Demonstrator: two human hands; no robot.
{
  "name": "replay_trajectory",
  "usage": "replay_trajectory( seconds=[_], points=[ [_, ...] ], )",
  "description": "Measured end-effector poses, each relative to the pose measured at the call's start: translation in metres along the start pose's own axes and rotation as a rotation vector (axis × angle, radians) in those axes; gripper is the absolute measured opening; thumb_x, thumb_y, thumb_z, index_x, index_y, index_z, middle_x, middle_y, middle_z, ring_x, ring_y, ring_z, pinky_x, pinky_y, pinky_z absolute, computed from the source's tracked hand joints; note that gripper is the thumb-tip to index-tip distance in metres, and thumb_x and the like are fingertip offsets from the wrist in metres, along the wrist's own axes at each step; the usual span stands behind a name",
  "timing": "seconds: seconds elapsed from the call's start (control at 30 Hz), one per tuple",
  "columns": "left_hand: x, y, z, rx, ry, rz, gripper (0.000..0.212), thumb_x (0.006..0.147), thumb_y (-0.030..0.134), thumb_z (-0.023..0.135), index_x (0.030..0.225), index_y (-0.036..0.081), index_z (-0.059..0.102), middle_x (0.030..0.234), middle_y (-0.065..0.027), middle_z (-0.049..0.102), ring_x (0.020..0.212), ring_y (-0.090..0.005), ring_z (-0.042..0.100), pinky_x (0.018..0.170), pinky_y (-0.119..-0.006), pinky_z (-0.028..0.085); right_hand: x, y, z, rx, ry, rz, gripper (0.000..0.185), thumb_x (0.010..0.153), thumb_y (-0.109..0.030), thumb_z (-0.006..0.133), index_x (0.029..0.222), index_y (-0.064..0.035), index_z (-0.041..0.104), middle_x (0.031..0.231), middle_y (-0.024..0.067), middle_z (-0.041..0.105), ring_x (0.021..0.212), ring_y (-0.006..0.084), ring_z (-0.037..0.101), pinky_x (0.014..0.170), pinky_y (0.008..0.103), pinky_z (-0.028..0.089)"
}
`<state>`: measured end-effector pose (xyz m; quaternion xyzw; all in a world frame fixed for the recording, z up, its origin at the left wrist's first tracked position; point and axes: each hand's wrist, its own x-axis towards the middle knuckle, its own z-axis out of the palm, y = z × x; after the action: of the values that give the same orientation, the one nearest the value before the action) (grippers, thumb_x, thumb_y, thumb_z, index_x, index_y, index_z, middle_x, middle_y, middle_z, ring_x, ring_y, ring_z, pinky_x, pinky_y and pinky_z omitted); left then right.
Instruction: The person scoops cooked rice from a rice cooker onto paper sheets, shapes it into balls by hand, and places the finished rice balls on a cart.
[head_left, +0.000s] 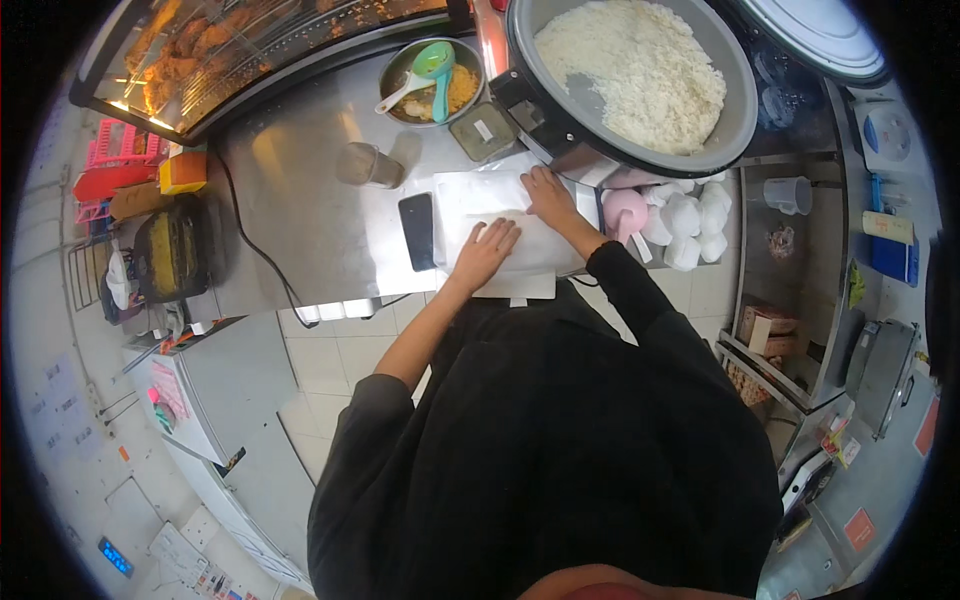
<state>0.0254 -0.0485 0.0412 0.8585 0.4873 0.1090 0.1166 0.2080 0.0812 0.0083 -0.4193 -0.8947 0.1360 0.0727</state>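
White paper sheets (465, 191) lie on the steel counter before me. My left hand (487, 251) rests on them near the middle, palm down, fingers spread slightly. My right hand (546, 196) touches the sheets' upper right part, its fingers bent. Whether either hand pinches a sheet is not clear. A dark phone (417, 232) lies just left of the paper. Above the right hand stands a large cooker of white rice (637, 75). To the right are a pink scoop (625, 211) and several white wrapped bundles (684, 225).
A metal bowl (390, 75) with ladles and food stands at the back, beside a square lidded container (484, 131). Clear plastic cups (369, 165) lie on the steel counter (300, 225). A lit display case (202, 60) of fried food is at the upper left; a black cable runs below it.
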Motion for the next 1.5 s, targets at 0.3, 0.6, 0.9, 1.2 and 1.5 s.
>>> replay_trajectory(
  seconds=[0.3,0.6,0.9,1.2,1.5],
  points=[
    [-0.024,0.029,0.014,0.216,-0.01,-0.141,0.054,0.092,0.019,0.049,0.144,0.014,0.041,0.146,-0.0168,0.039,0.133,-0.0359,0.039,0.096,-0.057,0.039,0.032,0.011,0.045,0.01,-0.424,0.26,0.076,0.054,-0.022,0.088,0.121,-0.0057,0.055,0.119,0.0214,0.054,0.111,0.0376,0.056,0.092,0.0478,0.049],
    [-0.022,0.034,0.031,0.067,0.007,-0.151,0.068,0.09,0.023,0.051,0.148,-0.003,0.026,0.153,-0.0223,0.027,0.144,-0.0344,0.025,0.114,-0.047,0.028,0.045,0.001,0.056,-0.143,-0.146,-0.055,0.034,0.07,-0.015,0.075,0.102,-0.0079,0.065,0.103,0.0125,0.066,0.102,0.0293,0.063,0.078,0.0458,0.053],
    [-0.016,0.042,0.033,0.028,0.011,-0.233,0.078,0.088,0.028,0.057,0.148,-0.007,0.021,0.155,-0.0272,0.019,0.145,-0.0405,0.019,0.117,-0.047,0.023,0.054,0.006,0.056,0.069,-0.318,0.229,0.035,0.066,-0.018,0.078,0.098,-0.0114,0.064,0.102,0.0101,0.069,0.094,0.0315,0.067,0.08,0.0469,0.054],
    [-0.013,0.049,0.055,0.203,-0.073,-0.165,0.068,0.088,0.02,0.049,0.145,-0.01,0.027,0.152,-0.0293,0.026,0.144,-0.0415,0.023,0.118,-0.047,0.02,0.034,-0.021,0.038,0.08,0.223,0.184,0.017,0.079,-0.009,0.058,0.091,-0.0162,0.068,0.093,0.0088,0.064,0.095,0.0291,0.061,0.077,0.0458,0.049],
    [-0.011,0.056,0.032,0.091,-0.011,-0.177,0.08,0.087,0.029,0.059,0.147,-0.009,0.022,0.155,-0.0262,0.02,0.145,-0.0401,0.017,0.118,-0.047,0.018,0.05,-0.021,0.024,0.552,0.101,-0.04,0.026,0.076,-0.01,0.07,0.101,-0.0157,0.068,0.103,0.0047,0.059,0.111,0.027,0.054,0.082,0.0427,0.046]
  ],
)
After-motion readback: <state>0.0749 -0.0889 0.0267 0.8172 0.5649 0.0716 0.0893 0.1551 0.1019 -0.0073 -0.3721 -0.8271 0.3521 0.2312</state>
